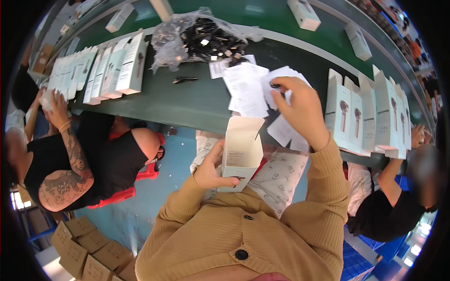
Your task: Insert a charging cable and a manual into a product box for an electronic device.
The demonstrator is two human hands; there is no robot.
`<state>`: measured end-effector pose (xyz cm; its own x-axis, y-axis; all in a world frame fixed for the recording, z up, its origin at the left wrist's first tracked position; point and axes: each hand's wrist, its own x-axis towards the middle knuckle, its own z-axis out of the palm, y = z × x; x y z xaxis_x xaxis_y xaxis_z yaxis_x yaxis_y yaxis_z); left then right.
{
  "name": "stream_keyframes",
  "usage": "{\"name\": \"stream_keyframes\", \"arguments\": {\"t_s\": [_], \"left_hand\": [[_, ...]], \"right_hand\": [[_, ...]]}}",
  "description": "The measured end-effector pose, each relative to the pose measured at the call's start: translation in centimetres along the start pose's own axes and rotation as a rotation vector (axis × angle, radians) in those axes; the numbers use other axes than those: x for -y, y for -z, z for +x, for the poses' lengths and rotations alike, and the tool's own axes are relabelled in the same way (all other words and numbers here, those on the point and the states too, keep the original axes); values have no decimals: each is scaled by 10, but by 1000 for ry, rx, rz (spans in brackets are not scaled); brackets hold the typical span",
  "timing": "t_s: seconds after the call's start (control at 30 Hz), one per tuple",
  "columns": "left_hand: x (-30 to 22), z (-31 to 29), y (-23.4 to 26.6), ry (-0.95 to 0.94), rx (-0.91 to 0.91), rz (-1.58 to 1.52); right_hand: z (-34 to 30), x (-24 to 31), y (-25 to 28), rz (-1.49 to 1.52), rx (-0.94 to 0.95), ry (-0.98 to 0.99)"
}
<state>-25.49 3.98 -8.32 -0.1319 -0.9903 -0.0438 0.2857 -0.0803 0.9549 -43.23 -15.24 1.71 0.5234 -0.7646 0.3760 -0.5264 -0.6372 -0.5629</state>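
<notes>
My left hand (210, 169) is wrapped round an upright white carton (241, 157), its top flap raised and its mouth facing up. Over the loose printed leaflets (247, 89) on the bench, my right hand (300, 105) is closed with the fingers curled. A small black piece, seemingly a bundled cable (275, 86), shows at its fingertips; the rest is hidden by the hand. Farther back lies a clear plastic bag (168, 42) heaped with black cables (206, 42). One separate black cable (184, 79) rests on the bench left of the leaflets.
Rows of white cartons stand on the dark green bench (187, 105), some at left (131, 65) and some at right (358, 117) with flaps up. More cartons (303, 16) lie beyond. A person (79, 164) sits at left, another (389, 201) at right. Brown boxes (93, 243) are stacked lower left.
</notes>
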Motion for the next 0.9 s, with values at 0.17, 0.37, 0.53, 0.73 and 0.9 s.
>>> {"name": "stream_keyframes", "arguments": {"t_s": [0.17, 0.37, 0.53, 0.73, 0.9], "left_hand": [[0, -26, 24, -77, -170, -109], [5, -46, 49, -150, -332, -9], [5, -50, 51, -167, -342, 151], [7, -11, 30, -101, -152, 333], [19, -5, 9, 72, 64, 337]], "right_hand": [[61, 58, -91, -256, 237, 309], [108, 59, -176, -408, 353, 362], [84, 66, -89, -143, 254, 344], [-18, 75, 51, -13, 105, 458], [-71, 74, 50, -92, 269, 496]]}}
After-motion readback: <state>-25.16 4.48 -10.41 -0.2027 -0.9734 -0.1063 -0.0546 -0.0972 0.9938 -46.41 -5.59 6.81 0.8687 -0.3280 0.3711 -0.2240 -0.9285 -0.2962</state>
